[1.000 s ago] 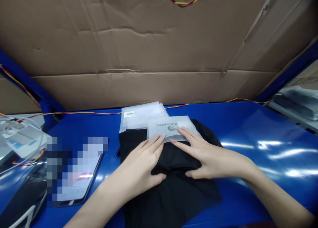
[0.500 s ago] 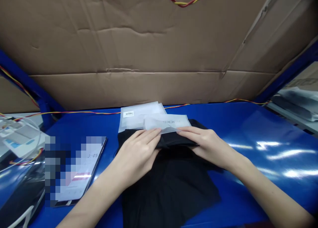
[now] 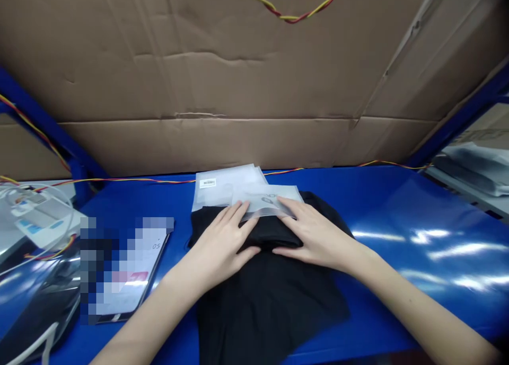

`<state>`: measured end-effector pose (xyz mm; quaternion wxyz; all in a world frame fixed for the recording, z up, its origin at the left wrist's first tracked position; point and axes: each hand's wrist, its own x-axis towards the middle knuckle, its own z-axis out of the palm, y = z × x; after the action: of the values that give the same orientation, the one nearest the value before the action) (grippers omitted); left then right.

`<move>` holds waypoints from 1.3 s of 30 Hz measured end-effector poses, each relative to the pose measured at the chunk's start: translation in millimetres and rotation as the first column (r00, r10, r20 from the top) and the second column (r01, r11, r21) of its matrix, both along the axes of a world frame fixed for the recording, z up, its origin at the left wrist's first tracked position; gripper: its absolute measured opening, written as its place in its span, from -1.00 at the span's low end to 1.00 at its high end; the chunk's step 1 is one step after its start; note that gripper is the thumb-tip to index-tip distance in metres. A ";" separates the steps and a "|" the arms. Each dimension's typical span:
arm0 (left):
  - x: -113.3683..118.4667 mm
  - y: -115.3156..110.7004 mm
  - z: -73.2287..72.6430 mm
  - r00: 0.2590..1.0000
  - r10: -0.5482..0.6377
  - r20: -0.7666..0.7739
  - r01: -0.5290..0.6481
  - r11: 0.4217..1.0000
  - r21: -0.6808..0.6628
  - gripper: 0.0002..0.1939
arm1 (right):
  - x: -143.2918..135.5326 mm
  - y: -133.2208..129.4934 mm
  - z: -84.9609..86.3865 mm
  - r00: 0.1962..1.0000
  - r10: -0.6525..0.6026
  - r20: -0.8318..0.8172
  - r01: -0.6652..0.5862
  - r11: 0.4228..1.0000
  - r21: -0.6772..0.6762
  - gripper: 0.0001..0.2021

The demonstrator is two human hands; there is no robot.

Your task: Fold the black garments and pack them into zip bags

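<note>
A black cloth garment [image 3: 270, 306] lies on the blue table, its far part folded into a thicker bundle and its near part hanging toward me. Across the bundle's far side rests a frosted plastic bag [image 3: 260, 194] with dark printing. Both my hands lie over the bundle with fingers spread. My left hand [image 3: 225, 240] presses the left part, fingertips at the bag's near edge and thumb on the near fold. On the right, my right hand [image 3: 312, 230] has its fingertips on the bag and its thumb by the fold. Behind lie more frosted bags [image 3: 204, 194], one with a barcode label.
To the left a phone [image 3: 131, 280], partly pixelated, lies beside a dark plastic-wrapped package [image 3: 43, 301]. A white box with a cable [image 3: 47, 222] stands farther left. Cardboard [image 3: 246, 89] walls the back, with twisted red-yellow wires [image 3: 292, 19]. Bagged goods [image 3: 473, 169] sit at far right.
My fingers have gone from pinching the folded edge to lying spread over the bundle and bag. Both thumbs have come out from under the fold. The view has shifted slightly.
</note>
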<state>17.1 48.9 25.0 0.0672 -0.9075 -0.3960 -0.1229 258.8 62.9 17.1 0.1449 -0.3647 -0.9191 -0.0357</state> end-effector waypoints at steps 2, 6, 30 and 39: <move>0.7 -0.7 -3.4 0.999 0.015 -0.049 -0.018 0.999 -0.049 -0.37 | -3.5 -0.6 -5.5 0.999 -0.023 0.023 0.023 1.000 0.007 -0.35; 3.3 1.5 -2.1 0.997 0.005 -0.081 -0.007 1.000 -0.017 -0.53 | -6.3 -0.6 -7.2 0.995 -0.016 0.099 0.009 0.997 0.072 -0.45; 2.8 -3.3 11.9 0.993 -0.082 0.081 0.075 0.994 0.082 -0.58 | -0.3 3.0 -0.7 0.998 0.035 -0.053 -0.025 0.983 0.180 -0.75; 1.7 -3.6 8.0 0.996 -0.085 0.022 0.084 0.996 0.035 -0.45 | 1.8 0.0 -6.7 0.928 0.055 -0.368 0.051 0.961 0.270 -0.62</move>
<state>18.8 45.3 33.0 0.0728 -0.9206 -0.3560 -0.1432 260.6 62.9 10.5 0.3658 -0.3401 -0.8613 -0.0930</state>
